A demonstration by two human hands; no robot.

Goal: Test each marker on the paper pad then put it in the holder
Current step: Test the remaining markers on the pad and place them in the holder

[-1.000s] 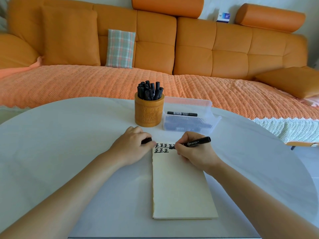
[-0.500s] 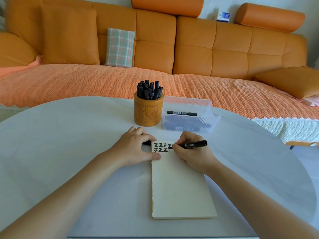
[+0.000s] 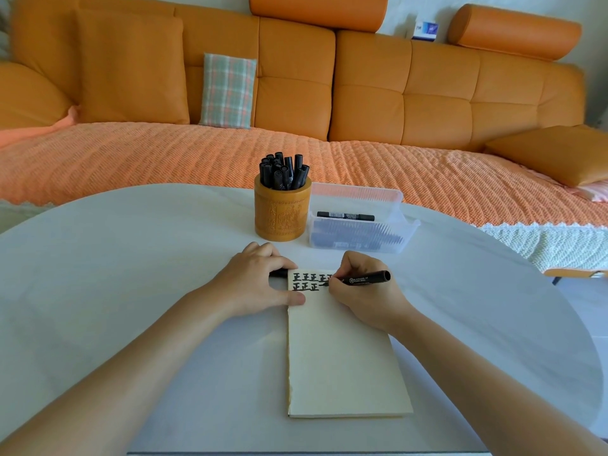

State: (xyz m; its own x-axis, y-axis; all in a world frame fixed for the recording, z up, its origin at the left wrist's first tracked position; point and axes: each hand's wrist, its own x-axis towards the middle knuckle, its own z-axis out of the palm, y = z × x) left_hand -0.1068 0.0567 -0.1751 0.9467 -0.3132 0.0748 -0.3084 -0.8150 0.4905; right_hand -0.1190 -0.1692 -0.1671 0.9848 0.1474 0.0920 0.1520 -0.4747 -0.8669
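home living room, long orange sofa (image 3: 296, 93) with cushions, plaid pillow (image 3: 227, 90), white table (image 3: 131, 274)

We see black markers (image 3: 284, 171) in a carved amber holder (image 3: 283, 215), a cream pad (image 3: 339, 357) bearing black marks, a pale grey bench (image 3: 131, 258), an orange sofa (image 3: 394, 93) and a green-and-pink plaid cushion (image 3: 227, 90).

head-worn view, forward and downward

The paper pad (image 3: 342, 357) bears two rows of the handwritten black character 正 (image 3: 306, 282) along its top. White print on the marker (image 3: 365, 278) writing there, and on the spare marker (image 3: 345, 216) in the clear tray (image 3: 358, 192), is too small to read. Lettering on the blue-and-white box (image 3: 425, 29) is blurred.
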